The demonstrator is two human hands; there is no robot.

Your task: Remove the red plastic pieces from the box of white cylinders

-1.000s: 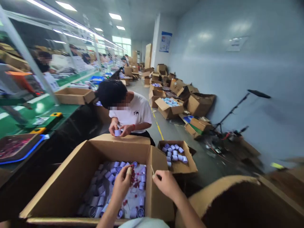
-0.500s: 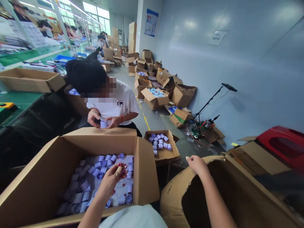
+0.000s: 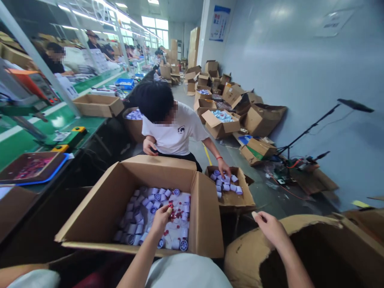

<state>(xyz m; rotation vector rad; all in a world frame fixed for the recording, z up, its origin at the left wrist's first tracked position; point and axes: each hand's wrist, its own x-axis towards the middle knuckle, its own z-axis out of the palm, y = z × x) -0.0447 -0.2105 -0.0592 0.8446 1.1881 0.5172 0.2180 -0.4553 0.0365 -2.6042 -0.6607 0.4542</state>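
Note:
My left hand (image 3: 161,219) reaches into a large open cardboard box (image 3: 99,212) and pinches small red parts (image 3: 175,214) lying among several pale purple rolls (image 3: 141,216). My right hand (image 3: 270,229) hovers over the torn rim of a brown cardboard drum (image 3: 300,228), fingers curled; what it holds, if anything, I cannot make out. Opposite me a person in a white T-shirt (image 3: 177,132) bends forward, one hand in a small box of purple rolls (image 3: 229,198).
A green workbench (image 3: 36,132) with a tray of red parts (image 3: 30,167) and a cardboard box (image 3: 99,105) runs along the left. Several open cartons (image 3: 222,124) line the floor by the grey wall. A stand with cables (image 3: 300,160) sits at right.
My right hand moved from the big box's edge to the drum rim. The person opposite let go of a roll held at the chest and reached into the small box. The view swung.

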